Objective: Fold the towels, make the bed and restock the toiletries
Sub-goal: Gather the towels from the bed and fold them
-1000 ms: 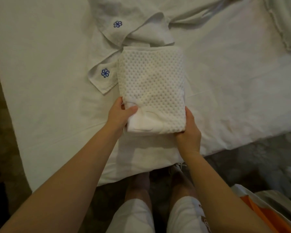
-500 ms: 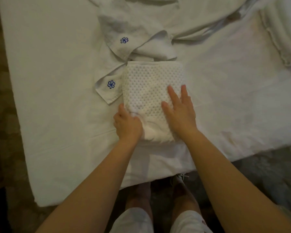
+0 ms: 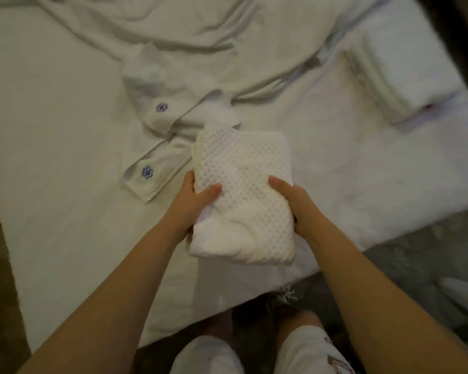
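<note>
Our left hand (image 3: pixel 193 203) grips the folded towel (image 3: pixel 243 190) by its left side, thumb on top. Our right hand (image 3: pixel 295 206) grips the right side likewise, at the near edge of the bed (image 3: pixel 52 130). We judge the towel soft, light and floppy, so we support both sides to keep the folds.

It looks like a bedroom, maybe a hotel one: a big white bed (image 3: pixel 52 157) with folded towels (image 3: pixel 405 76).
</note>
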A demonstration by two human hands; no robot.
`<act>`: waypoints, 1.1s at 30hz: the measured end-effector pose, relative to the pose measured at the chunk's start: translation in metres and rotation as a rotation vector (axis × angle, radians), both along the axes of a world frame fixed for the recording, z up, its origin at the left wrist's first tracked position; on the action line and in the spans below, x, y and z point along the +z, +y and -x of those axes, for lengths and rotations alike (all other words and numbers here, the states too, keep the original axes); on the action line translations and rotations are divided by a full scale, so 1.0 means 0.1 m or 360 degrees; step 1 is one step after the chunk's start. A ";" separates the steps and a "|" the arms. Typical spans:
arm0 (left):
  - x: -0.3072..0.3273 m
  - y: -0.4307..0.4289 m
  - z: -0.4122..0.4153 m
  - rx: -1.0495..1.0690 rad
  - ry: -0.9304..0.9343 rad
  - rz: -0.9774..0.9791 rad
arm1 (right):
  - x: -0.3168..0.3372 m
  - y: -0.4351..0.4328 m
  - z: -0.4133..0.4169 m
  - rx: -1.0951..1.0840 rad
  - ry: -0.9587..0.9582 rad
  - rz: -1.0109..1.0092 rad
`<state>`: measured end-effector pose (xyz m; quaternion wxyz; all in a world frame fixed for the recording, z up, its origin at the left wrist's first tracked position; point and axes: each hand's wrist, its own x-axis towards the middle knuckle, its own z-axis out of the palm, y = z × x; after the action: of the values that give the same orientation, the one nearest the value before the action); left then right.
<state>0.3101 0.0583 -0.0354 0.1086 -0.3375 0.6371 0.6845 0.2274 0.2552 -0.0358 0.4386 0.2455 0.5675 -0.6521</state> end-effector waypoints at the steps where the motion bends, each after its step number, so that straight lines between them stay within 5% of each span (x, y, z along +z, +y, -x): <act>1: 0.10 0.10 0.16 -0.0077 0.0014 0.0012 | 0.09 0.16 0.05 -0.0090 0.0020 0.0049; 5: 0.43 0.71 1.02 -0.0530 0.0105 0.0081 | 0.38 0.99 0.37 -0.0533 0.0137 0.0205; 10: 0.44 2.04 2.21 -0.1005 0.0215 0.0173 | 0.34 2.18 0.85 -0.1098 0.0392 -0.0251; 18: -0.32 3.66 3.56 -0.1406 0.0141 0.0879 | -0.42 3.29 1.68 -0.1375 0.0130 -0.0473; 22: -0.52 3.71 3.56 -0.1607 0.0104 0.1238 | -0.58 3.30 1.68 -0.1184 0.0165 -0.0838; 28: -0.30 3.63 3.34 -0.1564 0.0415 0.1425 | -0.17 3.06 1.74 -0.0366 0.0825 -0.1720; 33: 0.13 3.05 2.67 -0.1446 0.0625 0.1656 | 0.35 2.19 1.67 0.0028 0.1151 -0.1568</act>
<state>0.0432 0.3637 -0.0226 0.0911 0.0823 0.9661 0.2272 0.0607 0.4740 -0.0010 0.0585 0.1778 0.9173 -0.3514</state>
